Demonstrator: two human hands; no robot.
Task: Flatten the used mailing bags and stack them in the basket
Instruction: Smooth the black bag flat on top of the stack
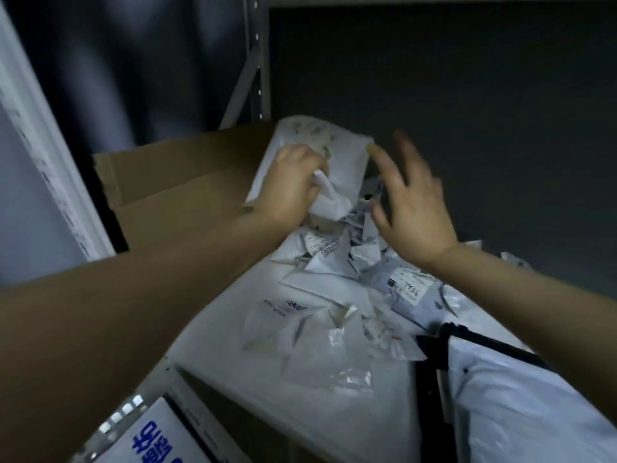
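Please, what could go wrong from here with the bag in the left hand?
1. The left hand grips the white mailing bag by a crumpled part, so it could tear or keep creases when flattened.
2. The pile of loose bags lies just beneath; pulling might drag others along.
3. The right hand is open and blurred, so it may miss the bag's edge.

Head cam, looks fwd-down, close over shelf (467,95).

The left hand (293,182) grips a crumpled white mailing bag (334,162) above the heap of bags (334,295); the right hand (410,202) hovers beside it, fingers spread.
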